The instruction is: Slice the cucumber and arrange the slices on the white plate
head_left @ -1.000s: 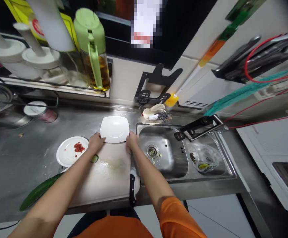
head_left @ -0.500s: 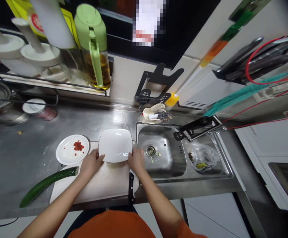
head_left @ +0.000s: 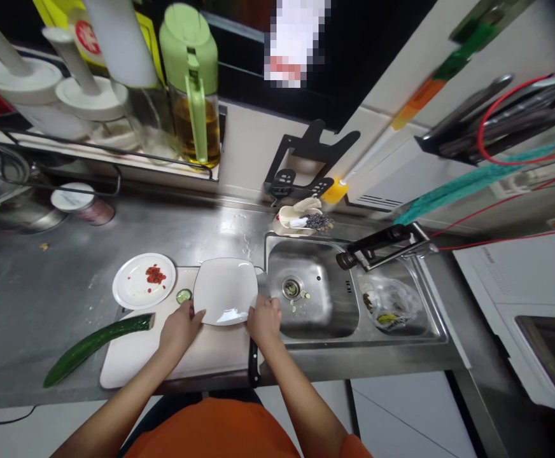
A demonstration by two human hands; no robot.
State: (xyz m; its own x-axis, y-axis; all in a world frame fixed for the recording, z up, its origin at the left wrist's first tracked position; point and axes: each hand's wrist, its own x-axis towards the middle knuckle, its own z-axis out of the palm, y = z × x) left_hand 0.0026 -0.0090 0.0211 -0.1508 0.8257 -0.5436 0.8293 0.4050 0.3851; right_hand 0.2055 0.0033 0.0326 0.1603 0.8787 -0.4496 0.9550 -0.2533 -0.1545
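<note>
A square plate [head_left: 226, 289] is being gripped by left hand [head_left: 177, 331] and right hand [head_left: 264, 322]; the knife [head_left: 254, 364] is being partly hidden, cutting board [head_left: 210, 357] overlapped by cucumber [head_left: 95, 344].

Plate [head_left: 224, 289] over cutting board [head_left: 137, 356] | second plate [head_left: 137, 292], cucumber [head_left: 96, 344] left | sink [head_left: 318, 312] right

There are two hands [head_left: 178, 329] [head_left: 265, 321], two plates [head_left: 226, 286] [head_left: 134, 284], one board [head_left: 132, 362], one knife [head_left: 254, 366], one cucumber [head_left: 97, 345] and, on the board, one slice [head_left: 183, 296]. The sink [head_left: 363, 331] has two basins [head_left: 316, 273] [head_left: 425, 321], one tap [head_left: 373, 248] and one bag [head_left: 404, 302]. Behind stand one tub [head_left: 97, 213], one pot [head_left: 32, 221] and one oil jug [head_left: 189, 44].
</note>
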